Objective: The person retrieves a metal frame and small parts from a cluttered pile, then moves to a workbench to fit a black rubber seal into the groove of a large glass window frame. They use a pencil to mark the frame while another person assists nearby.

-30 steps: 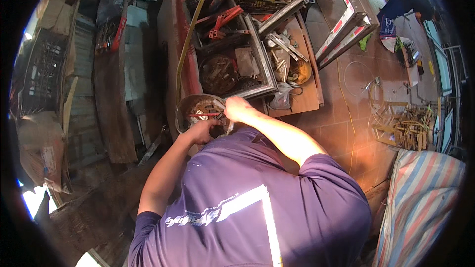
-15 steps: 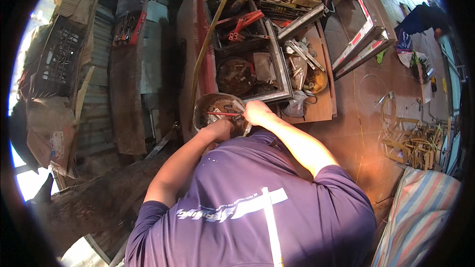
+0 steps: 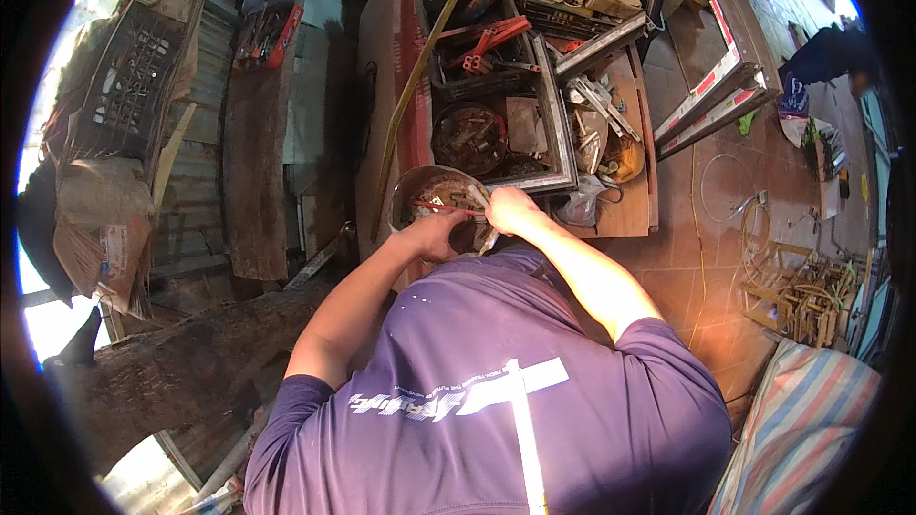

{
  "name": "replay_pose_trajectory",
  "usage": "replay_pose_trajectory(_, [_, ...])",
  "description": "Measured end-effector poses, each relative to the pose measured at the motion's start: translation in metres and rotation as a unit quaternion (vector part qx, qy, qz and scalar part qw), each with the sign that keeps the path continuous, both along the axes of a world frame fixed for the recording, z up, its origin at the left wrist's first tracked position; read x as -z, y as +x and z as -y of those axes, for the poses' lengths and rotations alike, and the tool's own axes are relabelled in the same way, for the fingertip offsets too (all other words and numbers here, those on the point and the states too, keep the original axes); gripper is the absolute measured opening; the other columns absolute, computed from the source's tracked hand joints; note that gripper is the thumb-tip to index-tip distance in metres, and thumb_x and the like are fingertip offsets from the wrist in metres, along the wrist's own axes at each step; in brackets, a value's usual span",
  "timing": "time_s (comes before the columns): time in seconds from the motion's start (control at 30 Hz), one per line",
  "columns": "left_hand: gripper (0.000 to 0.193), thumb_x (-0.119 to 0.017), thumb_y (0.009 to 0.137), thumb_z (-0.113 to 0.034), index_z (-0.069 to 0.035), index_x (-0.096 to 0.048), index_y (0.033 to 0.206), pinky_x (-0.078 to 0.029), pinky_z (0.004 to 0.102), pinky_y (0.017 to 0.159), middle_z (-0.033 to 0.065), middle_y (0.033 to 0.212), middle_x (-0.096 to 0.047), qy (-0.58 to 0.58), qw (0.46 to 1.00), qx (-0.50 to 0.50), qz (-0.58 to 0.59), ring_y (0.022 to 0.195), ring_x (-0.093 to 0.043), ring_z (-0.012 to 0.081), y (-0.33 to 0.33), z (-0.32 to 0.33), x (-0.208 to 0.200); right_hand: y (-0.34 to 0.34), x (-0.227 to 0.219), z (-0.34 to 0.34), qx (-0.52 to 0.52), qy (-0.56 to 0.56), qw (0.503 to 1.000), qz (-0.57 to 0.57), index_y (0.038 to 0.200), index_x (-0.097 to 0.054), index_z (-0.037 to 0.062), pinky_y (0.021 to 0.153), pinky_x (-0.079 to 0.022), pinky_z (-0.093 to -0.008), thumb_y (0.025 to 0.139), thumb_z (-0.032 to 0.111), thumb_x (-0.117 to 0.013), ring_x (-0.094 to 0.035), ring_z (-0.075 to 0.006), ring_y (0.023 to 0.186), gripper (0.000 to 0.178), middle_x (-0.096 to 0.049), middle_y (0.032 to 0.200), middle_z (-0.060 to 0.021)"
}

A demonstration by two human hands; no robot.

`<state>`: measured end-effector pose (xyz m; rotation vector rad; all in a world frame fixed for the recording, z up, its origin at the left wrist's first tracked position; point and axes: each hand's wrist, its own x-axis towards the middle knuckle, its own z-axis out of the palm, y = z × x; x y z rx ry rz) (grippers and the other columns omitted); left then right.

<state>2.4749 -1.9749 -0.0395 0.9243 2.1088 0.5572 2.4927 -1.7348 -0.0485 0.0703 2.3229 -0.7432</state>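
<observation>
A round metal pan (image 3: 401, 198) sits in front of me, with small loose hardware inside it. Across it runs a thin red rod (image 3: 441, 207), its right end close to my fingers. My left hand (image 3: 441, 233) is over the near side of the pan, fingers bent and drawn together; what they pinch is hidden. At the pan's right side my right hand (image 3: 512, 211) is closed, knuckles up, beside a pale strip at the rim. Whether it grips the rod, the strip or the rim cannot be made out.
Beyond the pan stands a black crate (image 3: 563, 138) holding a second round pan (image 3: 468, 140) and red-handled tools (image 3: 487, 43). A yellow strip (image 3: 420, 67) leans along its left. Metal frames (image 3: 706, 95) rise at right. A striped sheet (image 3: 811, 420) lies near right.
My left hand has turned and opened its grip slightly, moving right toward my right hand. The red rod has shifted relative to the pan. The whole view has moved a little.
</observation>
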Motion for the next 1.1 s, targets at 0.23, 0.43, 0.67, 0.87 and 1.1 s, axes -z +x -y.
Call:
replay_pose_trajectory(0.23, [0.059, -0.085, 0.073, -0.02, -0.008, -0.074, 0.13, -0.057, 0.0489, 0.102, 0.0254, 0.13, -0.072, -0.091, 0.992, 0.091, 0.001, 0.12, -0.071, 0.0441, 0.0, -0.016, 0.005, 0.005, 0.002, 0.001, -0.008, -0.004, 0.999, -0.054, 0.096, -0.079, -0.01, 0.088, -0.061, -0.0545, 0.094, 0.024, -0.065, -0.077, -0.0489, 0.097, 0.037, -0.075, 0.097, -0.0365])
replay_pose_trajectory(0.43, [0.039, -0.081, 0.073, -0.013, -0.006, -0.077, 0.111, -0.058, 0.0492, 0.092, 0.0217, 0.099, -0.075, -0.059, 0.991, 0.114, 0.022, 0.104, -0.074, 0.0428, -0.001, -0.01, 0.003, 0.002, -0.004, 0.004, -0.015, 0.007, 0.999, -0.036, 0.098, -0.079, -0.0103, 0.09, -0.061, -0.0546, 0.093, 0.022, -0.064, -0.077, -0.049, 0.1, 0.036, -0.075, 0.098, -0.0366])
replay_pose_trajectory(0.67, [0.019, -0.072, 0.072, -0.004, -0.001, -0.054, 0.074, -0.048, 0.0464, 0.065, 0.0147, 0.075, -0.065, 0.044, 0.998, -0.049, 0.01, 0.071, -0.063, 0.0314, -0.019, 0.008, 0.012, -0.002, 0.002, -0.001, -0.131, 0.063, 0.987, -0.075, 0.095, -0.081, -0.0078, 0.09, -0.062, -0.055, 0.092, 0.023, -0.066, -0.078, -0.0473, 0.099, 0.034, -0.075, 0.099, -0.0371])
replay_pose_trajectory(0.87, [0.037, -0.068, 0.077, 0.014, -0.011, -0.042, 0.068, -0.05, 0.037, 0.062, 0.0038, 0.081, -0.061, 0.349, 0.801, -0.332, 0.356, 0.072, -0.061, 0.0166, -0.032, 0.025, -0.002, -0.001, -0.01, -0.007, -0.006, 0.018, 0.999, -0.026, 0.091, -0.081, -0.0066, 0.088, -0.062, -0.0525, 0.097, 0.028, -0.065, -0.079, -0.045, 0.093, 0.038, -0.077, 0.088, -0.0302])
replay_pose_trajectory(1.1, [0.052, -0.054, 0.105, -0.044, -0.005, -0.062, 0.138, -0.059, 0.0422, 0.079, 0.0164, 0.126, -0.072, 0.388, 0.617, -0.449, 0.517, 0.101, -0.071, 0.0284, -0.022, 0.027, -0.053, 0.004, -0.028, -0.011, -0.045, 0.023, 0.998, -0.035, 0.081, -0.076, -0.0112, 0.084, -0.06, -0.0526, 0.091, 0.02, -0.062, -0.079, -0.0432, 0.083, 0.035, -0.073, 0.073, -0.0287])
